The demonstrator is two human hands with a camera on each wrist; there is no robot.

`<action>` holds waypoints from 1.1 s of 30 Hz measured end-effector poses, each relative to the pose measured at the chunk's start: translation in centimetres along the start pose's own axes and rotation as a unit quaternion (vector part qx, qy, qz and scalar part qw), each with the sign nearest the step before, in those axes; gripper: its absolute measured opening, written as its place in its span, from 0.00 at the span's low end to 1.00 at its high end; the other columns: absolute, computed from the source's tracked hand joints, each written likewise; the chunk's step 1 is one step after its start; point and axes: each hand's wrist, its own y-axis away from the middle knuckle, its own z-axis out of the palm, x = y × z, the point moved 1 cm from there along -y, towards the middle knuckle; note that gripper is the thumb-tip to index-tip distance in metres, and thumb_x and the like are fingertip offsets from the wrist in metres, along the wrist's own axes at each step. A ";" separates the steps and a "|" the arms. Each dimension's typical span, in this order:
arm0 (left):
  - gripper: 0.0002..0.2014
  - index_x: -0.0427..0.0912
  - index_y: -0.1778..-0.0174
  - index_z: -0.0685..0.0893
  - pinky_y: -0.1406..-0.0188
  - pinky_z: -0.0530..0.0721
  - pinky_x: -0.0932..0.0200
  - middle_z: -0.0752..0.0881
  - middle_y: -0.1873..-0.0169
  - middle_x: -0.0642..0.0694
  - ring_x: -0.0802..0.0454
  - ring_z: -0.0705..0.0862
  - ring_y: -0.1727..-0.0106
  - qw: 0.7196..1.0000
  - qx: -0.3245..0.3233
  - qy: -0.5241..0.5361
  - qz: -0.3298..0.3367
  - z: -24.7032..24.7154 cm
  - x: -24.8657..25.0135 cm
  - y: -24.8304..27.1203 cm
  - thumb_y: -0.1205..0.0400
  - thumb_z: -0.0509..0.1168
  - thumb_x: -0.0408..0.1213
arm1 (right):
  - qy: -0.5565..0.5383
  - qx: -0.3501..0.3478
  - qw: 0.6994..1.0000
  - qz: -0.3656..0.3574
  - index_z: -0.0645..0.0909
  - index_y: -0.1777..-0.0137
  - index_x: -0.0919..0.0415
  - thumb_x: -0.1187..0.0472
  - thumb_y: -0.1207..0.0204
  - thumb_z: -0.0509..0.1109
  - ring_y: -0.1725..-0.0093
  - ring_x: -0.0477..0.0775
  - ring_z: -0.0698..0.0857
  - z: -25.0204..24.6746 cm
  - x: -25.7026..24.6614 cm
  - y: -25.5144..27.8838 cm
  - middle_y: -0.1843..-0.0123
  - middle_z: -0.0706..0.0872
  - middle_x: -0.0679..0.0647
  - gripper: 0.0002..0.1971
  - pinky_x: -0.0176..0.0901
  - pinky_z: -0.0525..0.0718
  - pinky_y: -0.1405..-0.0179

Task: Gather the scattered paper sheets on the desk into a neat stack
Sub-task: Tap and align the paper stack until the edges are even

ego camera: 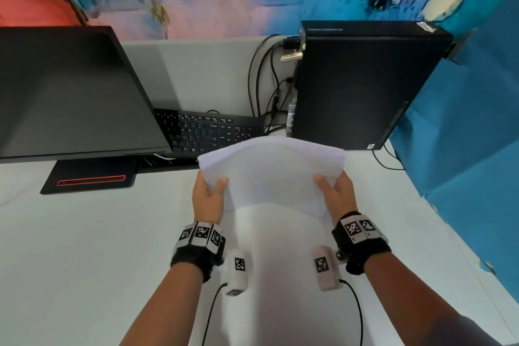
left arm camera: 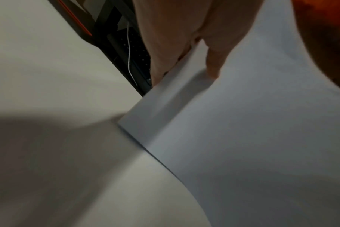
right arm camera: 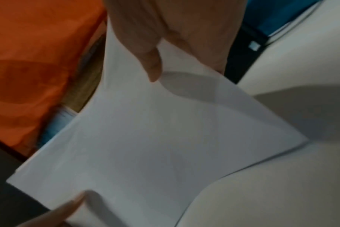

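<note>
A stack of white paper sheets (ego camera: 273, 174) is held upright above the white desk (ego camera: 84, 247), bowed toward me at its top. My left hand (ego camera: 209, 196) grips its left edge, thumb on the near face and fingers behind. My right hand (ego camera: 335, 194) grips the right edge the same way. In the left wrist view the paper sheets (left arm camera: 243, 138) run down to the desk, with the left hand (left arm camera: 186, 38) pinching their edge. In the right wrist view the right hand (right arm camera: 165, 38) pinches the paper sheets (right arm camera: 145, 138), whose lower edge curves near the desk.
A dark monitor (ego camera: 70, 93) on a black stand (ego camera: 90, 177) fills the left. A black keyboard (ego camera: 207, 132) lies behind the paper. A black computer tower (ego camera: 362, 84) with cables (ego camera: 261, 78) stands at the right, beside blue cloth (ego camera: 463, 135).
</note>
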 end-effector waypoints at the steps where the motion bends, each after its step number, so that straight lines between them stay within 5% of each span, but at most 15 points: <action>1: 0.17 0.41 0.38 0.77 0.38 0.82 0.46 0.85 0.43 0.44 0.44 0.84 0.40 1.000 -0.022 -0.004 -0.006 0.0 -0.1 0.0 0.22 0.69 0.29 | -0.020 -0.008 0.999 0.026 0.75 0.31 0.61 0.71 0.24 0.69 0.40 0.56 0.85 -0.2 0.5 0.1 0.37 0.84 0.59 0.21 0.53 0.83 0.37; 6: 0.28 0.45 0.37 0.79 0.43 0.84 0.52 0.87 0.42 0.46 0.50 0.86 0.43 0.995 -0.063 0.079 0.020 -0.8 1.8 -0.5 0.32 0.79 0.42 | -0.111 -0.003 0.993 0.037 0.75 0.35 0.58 0.55 0.30 0.75 0.40 0.59 0.85 -0.7 -1.0 0.6 0.39 0.85 0.58 0.24 0.55 0.85 0.42; 10: 0.17 0.53 0.51 0.82 0.39 0.79 0.54 0.86 0.46 0.44 0.48 0.84 0.43 0.993 -0.029 0.108 0.048 -0.5 4.2 -1.5 0.34 0.74 0.51 | -0.094 0.059 0.993 0.034 0.79 0.42 0.53 0.41 0.34 0.74 0.44 0.57 0.83 0.0 -3.7 0.1 0.43 0.84 0.55 0.24 0.49 0.82 0.45; 13: 0.12 0.50 0.56 0.84 0.46 0.79 0.59 0.86 0.52 0.51 0.55 0.84 0.49 0.994 -0.036 0.096 0.047 -0.1 4.9 -1.8 0.32 0.74 0.48 | -0.099 0.078 0.991 0.051 0.74 0.54 0.49 0.48 0.26 0.73 0.54 0.47 0.80 0.5 -4.9 -0.2 0.55 0.78 0.42 0.11 0.41 0.79 0.56; 20: 0.09 0.42 0.61 0.80 0.62 0.73 0.63 0.79 0.69 0.54 0.60 0.77 0.67 0.992 -0.043 0.119 -0.007 -0.1 5.3 -1.7 0.18 0.64 0.43 | -0.078 0.100 0.990 0.063 0.67 0.25 0.56 0.48 0.21 0.67 0.44 0.53 0.77 0.8 -5.1 -0.2 0.40 0.74 0.51 0.28 0.41 0.75 0.53; 28: 0.16 0.50 0.74 0.78 0.62 0.73 0.62 0.78 0.75 0.58 0.59 0.76 0.69 0.990 -0.052 0.134 0.012 -0.8 5.2 -2.0 0.18 0.64 0.40 | -0.062 0.085 0.993 0.049 0.76 0.39 0.56 0.48 0.24 0.70 0.54 0.50 0.81 0.8 -5.0 0.1 0.47 0.81 0.53 0.19 0.38 0.77 0.64; 33: 0.10 0.45 0.64 0.81 0.64 0.77 0.66 0.83 0.72 0.59 0.63 0.81 0.69 0.988 -0.059 0.144 0.004 -0.7 5.4 -1.7 0.17 0.62 0.35 | -0.051 0.091 0.993 0.050 0.75 0.40 0.55 0.51 0.26 0.72 0.57 0.48 0.81 0.9 -4.9 -0.3 0.47 0.81 0.53 0.18 0.40 0.77 0.65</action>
